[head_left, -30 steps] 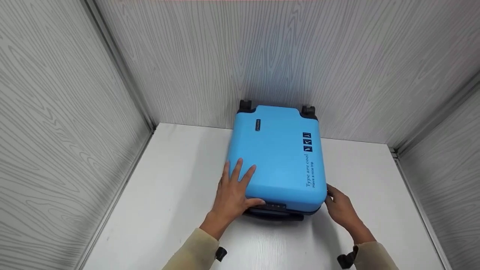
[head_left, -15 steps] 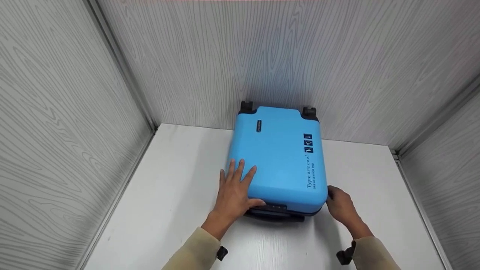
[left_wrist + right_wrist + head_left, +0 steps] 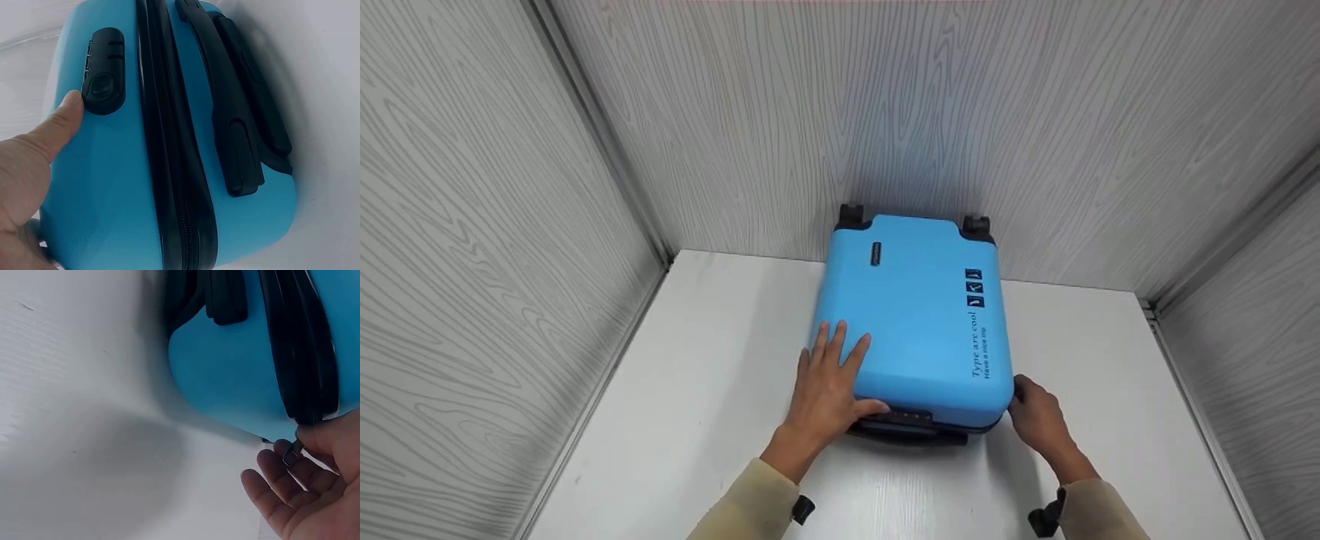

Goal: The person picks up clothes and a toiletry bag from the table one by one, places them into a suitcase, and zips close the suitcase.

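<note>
A light blue hard-shell suitcase lies flat, wheels toward the back wall. My left hand rests with spread, straight fingers on its near left corner. In the left wrist view, the thumb touches the edge of the black combination lock. Beyond the lock run the black zipper and a black carry handle. At the near right corner, my right hand pinches a small metal zipper pull between thumb and index finger. Its other fingers are loosely bent in the right wrist view.
The suitcase lies on a white tabletop. Grey wood-grain panels stand on three sides: a back wall, a left wall and a right wall. Two black wheels sit close to the back wall.
The left hand's outer fingers have shifted slightly on the suitcase's left edge. The right hand has turned a little and its fingers look drawn closer together. The suitcase stays in place.
</note>
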{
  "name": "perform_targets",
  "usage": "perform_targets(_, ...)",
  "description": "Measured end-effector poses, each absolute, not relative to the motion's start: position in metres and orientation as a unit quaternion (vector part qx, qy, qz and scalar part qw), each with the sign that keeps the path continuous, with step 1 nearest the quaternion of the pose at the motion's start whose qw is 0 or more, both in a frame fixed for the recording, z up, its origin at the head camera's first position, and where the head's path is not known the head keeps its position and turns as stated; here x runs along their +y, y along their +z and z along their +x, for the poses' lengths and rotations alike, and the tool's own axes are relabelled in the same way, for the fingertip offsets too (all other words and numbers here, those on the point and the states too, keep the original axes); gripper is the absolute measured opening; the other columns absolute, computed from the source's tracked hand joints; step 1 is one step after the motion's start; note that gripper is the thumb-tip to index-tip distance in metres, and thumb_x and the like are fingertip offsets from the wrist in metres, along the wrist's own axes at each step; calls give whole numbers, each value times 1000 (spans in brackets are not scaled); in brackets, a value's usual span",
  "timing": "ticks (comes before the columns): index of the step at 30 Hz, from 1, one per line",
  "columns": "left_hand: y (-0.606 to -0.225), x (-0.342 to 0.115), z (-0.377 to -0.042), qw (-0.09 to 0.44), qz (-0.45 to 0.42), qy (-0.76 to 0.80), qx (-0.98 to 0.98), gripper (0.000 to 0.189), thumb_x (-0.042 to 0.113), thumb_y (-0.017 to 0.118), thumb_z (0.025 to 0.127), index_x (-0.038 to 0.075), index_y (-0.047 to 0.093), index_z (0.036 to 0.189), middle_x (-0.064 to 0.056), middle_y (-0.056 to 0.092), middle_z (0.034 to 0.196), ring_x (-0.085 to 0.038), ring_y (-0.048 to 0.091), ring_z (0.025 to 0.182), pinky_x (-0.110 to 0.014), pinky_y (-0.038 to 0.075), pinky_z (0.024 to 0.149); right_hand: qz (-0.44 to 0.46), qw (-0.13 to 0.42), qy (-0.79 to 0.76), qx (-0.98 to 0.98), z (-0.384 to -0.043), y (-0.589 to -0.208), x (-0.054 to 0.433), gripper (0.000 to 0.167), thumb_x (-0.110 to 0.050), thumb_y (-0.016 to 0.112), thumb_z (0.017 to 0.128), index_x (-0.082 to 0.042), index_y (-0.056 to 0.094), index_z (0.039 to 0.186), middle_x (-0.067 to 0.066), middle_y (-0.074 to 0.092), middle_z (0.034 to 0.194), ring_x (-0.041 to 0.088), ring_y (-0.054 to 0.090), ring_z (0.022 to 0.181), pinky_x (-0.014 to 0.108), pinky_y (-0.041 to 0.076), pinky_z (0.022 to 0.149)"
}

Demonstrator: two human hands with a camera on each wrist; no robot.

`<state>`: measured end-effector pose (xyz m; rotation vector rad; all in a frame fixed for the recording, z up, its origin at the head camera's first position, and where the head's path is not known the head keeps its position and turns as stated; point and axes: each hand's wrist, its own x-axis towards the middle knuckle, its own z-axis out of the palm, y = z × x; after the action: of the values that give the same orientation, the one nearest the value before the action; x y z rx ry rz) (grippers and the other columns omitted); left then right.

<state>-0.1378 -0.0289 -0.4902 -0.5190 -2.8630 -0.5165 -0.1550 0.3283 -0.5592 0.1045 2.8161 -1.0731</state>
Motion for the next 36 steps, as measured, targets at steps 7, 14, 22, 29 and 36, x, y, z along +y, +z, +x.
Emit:
perform_targets(7,-488,-28,-138,88,-169,-150,-970,109,71,77,79,21,36,166,-19,27,172,-44,18,161,-71,36,116,26,36,-336,941,-155,-558,325,16,-6,59,103,2,69,111,24,74,112,34,70,96,48,56,78)
perform_targets(14,-487,-27,-141,91,-171,-147,-970,108,70,78,79,19,38,165,-22,29,171,-47,21,160,-72,38,113,11,9,-320,947,-155,-558,324,21,-5,60,103,4,71,118,26,73,121,43,71,111,57,57,90)
perform_targets(22,-484,-26,-140,91,-165,-143,-972,108,70,80,77,20,41,164,-22,31,170,-46,22,159,-73,33,116,10,0,-315,949,-156,-559,324,19,-5,62,102,3,72,116,25,74,118,42,71,111,58,56,91)
perform_targets(29,-483,-19,-138,63,-184,-124,-973,120,71,84,74,14,33,166,-14,26,174,-46,12,162,-80,17,118,17,11,-316,949,-155,-561,323,22,-5,62,102,5,71,120,28,72,123,47,67,118,61,53,97)
perform_targets(36,-491,-17,-136,102,-202,-63,-972,125,75,85,68,24,30,168,-11,26,174,-46,17,161,-79,24,116,16,12,-317,948,-156,-561,322,22,-3,60,102,4,70,120,27,73,122,45,69,114,59,55,93)
